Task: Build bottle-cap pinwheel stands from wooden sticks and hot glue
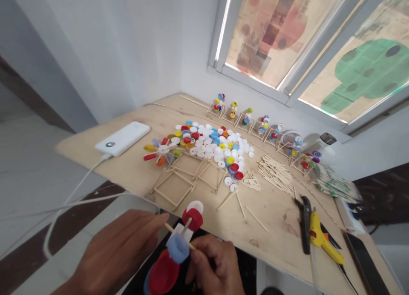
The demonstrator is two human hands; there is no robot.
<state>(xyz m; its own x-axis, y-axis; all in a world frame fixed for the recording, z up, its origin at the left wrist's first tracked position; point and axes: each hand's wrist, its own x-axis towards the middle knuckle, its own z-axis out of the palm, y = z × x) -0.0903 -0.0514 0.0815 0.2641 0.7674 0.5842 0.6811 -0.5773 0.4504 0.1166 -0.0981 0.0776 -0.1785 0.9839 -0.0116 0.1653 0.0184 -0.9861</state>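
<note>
A small build of bottle caps on wooden sticks (pixel 187 232) hangs in front of the table's near edge. It has a white and a red cap (pixel 192 219) on top, a light blue cap (pixel 178 247) in the middle and a large red cap (pixel 164 273) below. My right hand (pixel 214 263) pinches the right end of its cross stick between thumb and fingers. At the stick's left end is my left hand (pixel 124 244), its fingertips together by the tip.
On the table (pixel 281 218) lie loose caps (pixel 207 144), stick frames (pixel 174 188), a cap wheel (pixel 162 150), a stick pile (pixel 275 173), a white power bank (pixel 123 138), pliers (pixel 305 224), a yellow glue gun (pixel 322 239) and a phone (pixel 367 261). Finished-looking cap models (pixel 246 118) line the wall.
</note>
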